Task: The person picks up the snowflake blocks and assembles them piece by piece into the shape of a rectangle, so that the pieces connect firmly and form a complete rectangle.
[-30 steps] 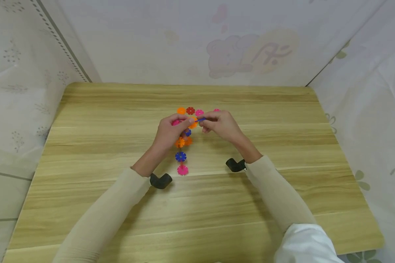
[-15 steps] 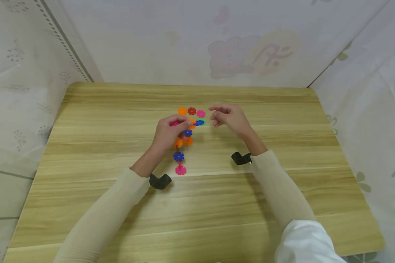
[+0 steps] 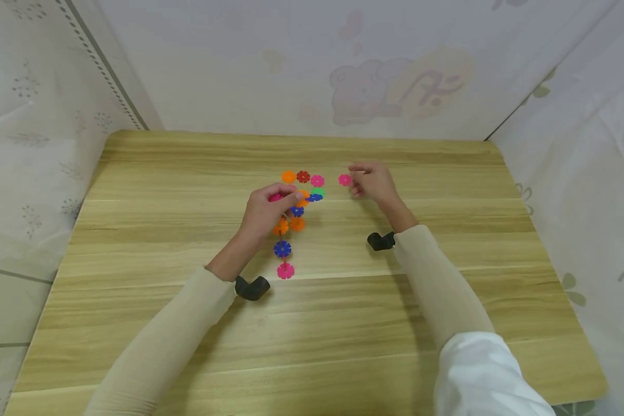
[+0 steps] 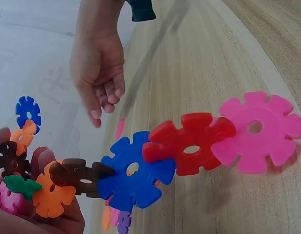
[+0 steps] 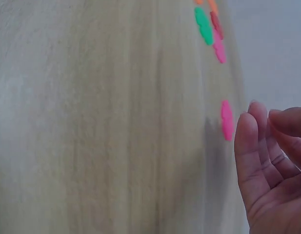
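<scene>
- While the left hand grips it near mid-table, the chain of snowflake discs runs from the fingers toward the near side, ending in a blue disc and a pink end disc; in the left wrist view the joined pieces read blue, red, then pink, slotted edge to edge
- As a judgement, the build is well along: many discs are already linked, yet several lie unjoined, so more joining looks left
- A loose pink disc lies flat on the table right of the chain, just beside the right hand's fingertips; the right wrist view shows a small gap, no contact
- The right hand hovers relaxed and empty, fingers loosely bent and turned left toward that disc; the forearm reaches in from the near right
- The left hand's fingers curl round the chain's far end, thumb on top, wrist low over the table
- Just beyond the chain sits a loose row of orange disc, dark red disc and pink disc
</scene>
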`<state>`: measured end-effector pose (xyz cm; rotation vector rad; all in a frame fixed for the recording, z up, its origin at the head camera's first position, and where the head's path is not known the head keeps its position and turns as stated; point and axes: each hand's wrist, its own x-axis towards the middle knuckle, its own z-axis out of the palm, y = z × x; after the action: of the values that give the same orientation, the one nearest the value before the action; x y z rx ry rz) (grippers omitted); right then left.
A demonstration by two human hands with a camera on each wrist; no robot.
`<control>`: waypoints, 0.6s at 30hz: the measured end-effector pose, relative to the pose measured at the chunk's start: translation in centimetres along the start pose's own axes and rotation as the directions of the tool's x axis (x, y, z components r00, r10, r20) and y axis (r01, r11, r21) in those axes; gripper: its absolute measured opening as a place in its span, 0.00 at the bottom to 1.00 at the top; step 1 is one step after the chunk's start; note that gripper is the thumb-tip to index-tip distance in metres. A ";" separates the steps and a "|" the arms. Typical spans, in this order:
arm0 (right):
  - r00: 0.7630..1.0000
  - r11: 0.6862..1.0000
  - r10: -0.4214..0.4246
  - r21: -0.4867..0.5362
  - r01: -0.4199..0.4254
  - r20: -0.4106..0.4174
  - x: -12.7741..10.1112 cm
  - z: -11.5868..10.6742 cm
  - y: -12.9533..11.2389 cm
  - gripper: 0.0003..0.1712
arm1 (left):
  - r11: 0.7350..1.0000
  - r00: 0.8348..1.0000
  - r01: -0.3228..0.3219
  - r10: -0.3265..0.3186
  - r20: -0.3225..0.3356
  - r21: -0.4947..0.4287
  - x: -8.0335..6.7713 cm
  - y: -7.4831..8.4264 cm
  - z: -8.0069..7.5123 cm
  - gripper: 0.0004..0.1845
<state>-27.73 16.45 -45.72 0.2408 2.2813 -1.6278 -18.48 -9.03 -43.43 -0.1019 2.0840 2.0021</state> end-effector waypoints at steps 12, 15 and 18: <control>1.000 0.992 -0.006 -0.128 0.006 -0.003 0.8 1.0 1.6 0.26 | 0.998 0.999 0.036 -0.037 -0.008 -0.045 0.2 0.0 -0.3 0.17; 0.999 0.978 -0.032 -0.208 0.029 -0.011 0.9 1.3 1.6 0.25 | 0.991 0.998 0.064 -0.064 0.009 -0.121 0.4 -0.2 -0.5 0.16; 0.998 0.959 -0.051 -0.282 0.042 -0.025 1.1 1.5 1.7 0.24 | 0.969 0.995 0.102 -0.097 0.033 -0.224 0.7 -0.5 -0.8 0.14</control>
<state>-27.95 15.52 -48.08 0.1464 2.5239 -1.3054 -19.18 -9.72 -44.07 -0.2206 1.7932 2.1597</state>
